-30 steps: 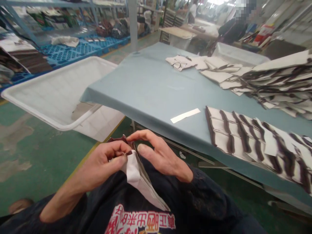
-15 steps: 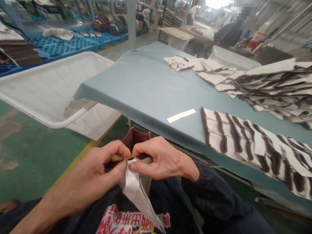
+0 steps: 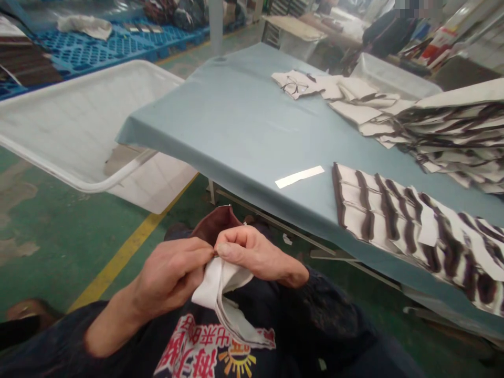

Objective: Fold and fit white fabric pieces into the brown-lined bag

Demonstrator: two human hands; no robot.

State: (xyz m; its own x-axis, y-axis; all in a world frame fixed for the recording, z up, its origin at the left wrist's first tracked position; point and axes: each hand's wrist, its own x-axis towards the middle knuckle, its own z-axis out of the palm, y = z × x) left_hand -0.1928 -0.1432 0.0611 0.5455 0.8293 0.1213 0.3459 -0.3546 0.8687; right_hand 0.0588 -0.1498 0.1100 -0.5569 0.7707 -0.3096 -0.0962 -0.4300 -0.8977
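My left hand [image 3: 169, 273] and my right hand [image 3: 258, 256] meet over my lap, thumbs and fingers pinching the edge of a folded fabric piece [image 3: 232, 315]. White cloth layers hang from the pinch over my printed apron [image 3: 220, 346]. Behind the hands rises the piece's brown lining [image 3: 214, 221], with a small metallic spot at its top corner. My fingertips cover the exact spot being gripped. Both hands are closed and touch each other at the fingertips.
A table with a blue-green cover [image 3: 220, 115] stands ahead, bearing a white strip [image 3: 299, 177], rows of white-and-brown fabric pieces [image 3: 378, 210], a larger heap [image 3: 444, 126] and eyeglasses [image 3: 294, 85]. At left is a white tub [image 3: 98, 184]. A person [image 3: 388, 31] is in the background.
My left hand has rolled over so its back now shows more, and the cloth bends differently below the pinch. The brown lining has tilted and narrowed. The view has tipped downward.
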